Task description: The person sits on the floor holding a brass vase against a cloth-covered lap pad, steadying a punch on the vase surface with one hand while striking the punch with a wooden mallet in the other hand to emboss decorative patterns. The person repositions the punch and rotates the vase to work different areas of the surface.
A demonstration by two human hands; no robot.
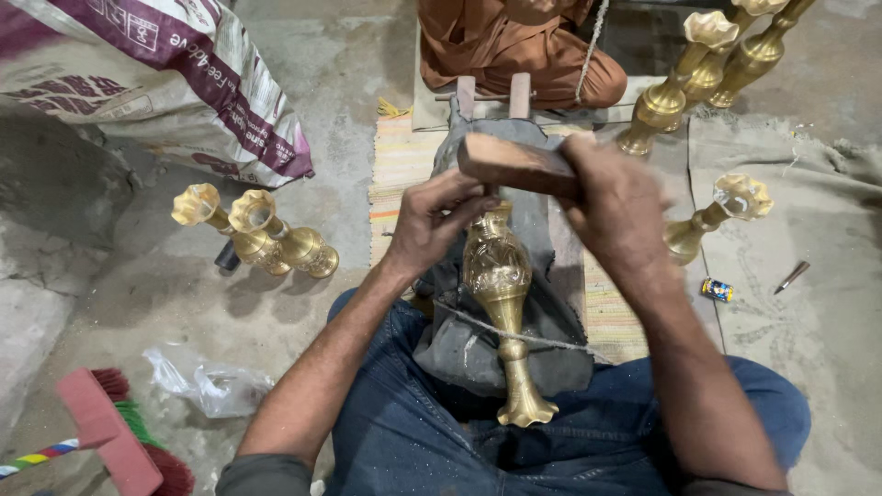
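Right hand [617,207] closed around a wooden block [514,163], held just above the top end of a brass vase [498,276]. Left hand [432,222] pinched narrow at the vase's upper end, fingertips touching it; whether a small tool sits under those fingers cannot be told. Vase lies on a dark grey pad [459,344] across the person's lap, between the knees in blue jeans. Long axis runs nearly straight away from the person: flared foot [526,411] nearest the body, engraved bulb in the middle, mouth end pointing away under the block. A cord [542,340] crosses the vase's thin stem. Two similar brass vases [257,230] lie on the concrete floor to the left, near a printed sack [165,73]. More stand upper right [707,73]; one lies tilted on grey cloth at right [712,216]. Red brush [119,441] at lower left, beside a clear plastic bag [207,378].
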